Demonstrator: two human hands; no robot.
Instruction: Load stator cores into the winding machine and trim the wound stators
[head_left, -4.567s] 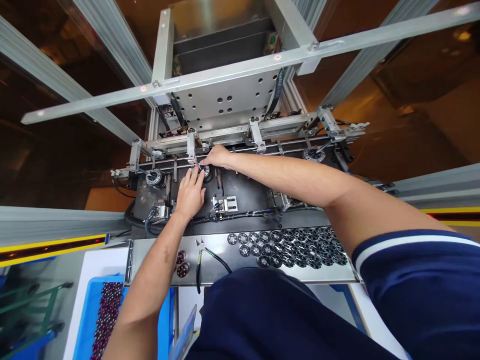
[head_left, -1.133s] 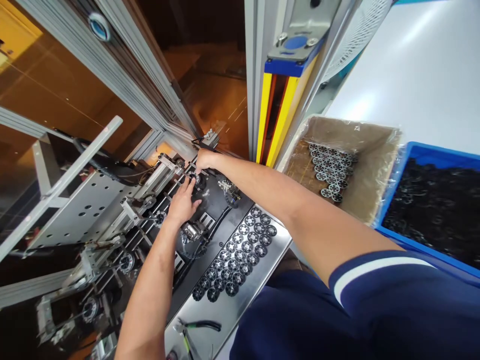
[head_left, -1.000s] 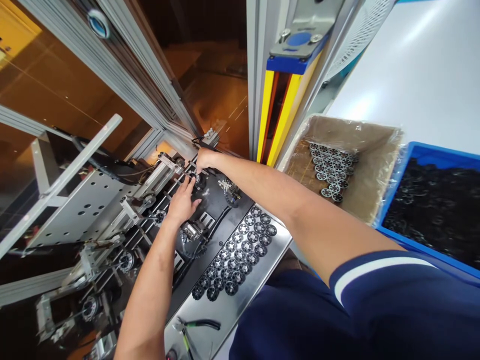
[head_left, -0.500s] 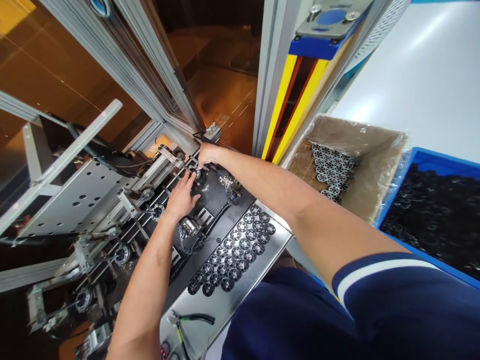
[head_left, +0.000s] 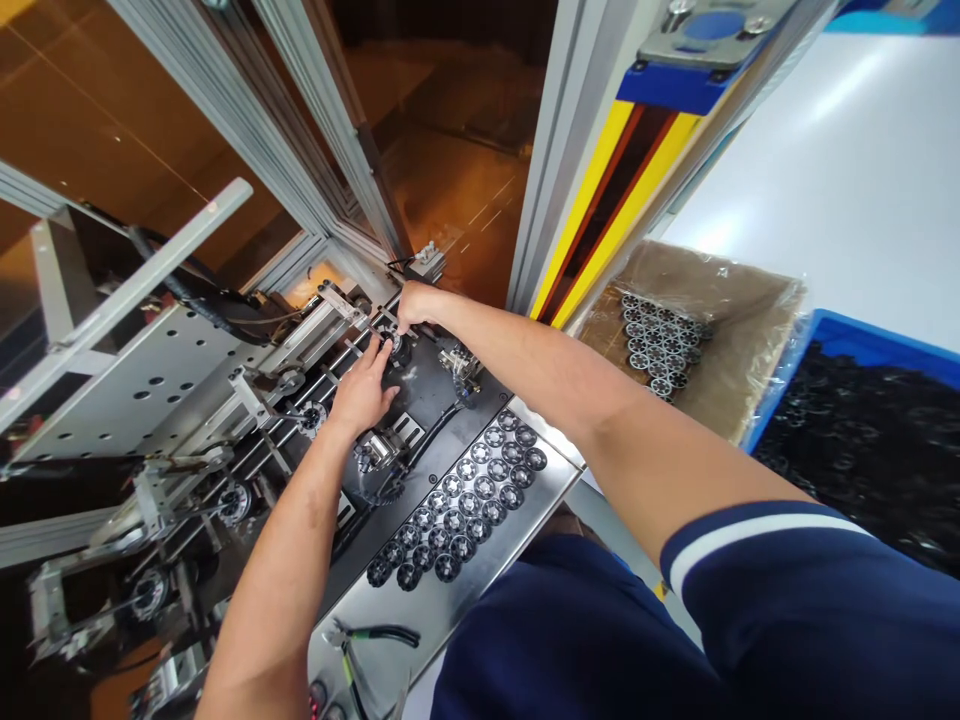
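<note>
My left hand (head_left: 363, 392) reaches into the machine with its fingers stretched out and thumb apart. Its fingertips rest at the near left side of a round black slotted part (head_left: 395, 345) seated on the machine's rail. On the far side of that part is my right hand (head_left: 415, 304), fingers curled and pointing down by its rim; whatever they may grip is hidden. Similar round parts sit further down the rail, one at a metal arm (head_left: 236, 502) and one nearer the lower left (head_left: 150, 593). Several black wheel-like parts (head_left: 466, 503) stand in rows on the steel ledge (head_left: 517, 545).
Green-handled cutting pliers (head_left: 382, 633) lie on the ledge's near end. To the right are a plastic-lined box (head_left: 731, 345) with stacked round parts and a blue bin (head_left: 836, 325) of black pieces. A yellow-striped post (head_left: 581, 225) and metal frame bars (head_left: 544, 150) stand close by.
The view has shifted slightly, so the machine's lower end and the ledge appear a little further left. Both hands keep about the same place and pose at the round part.
</note>
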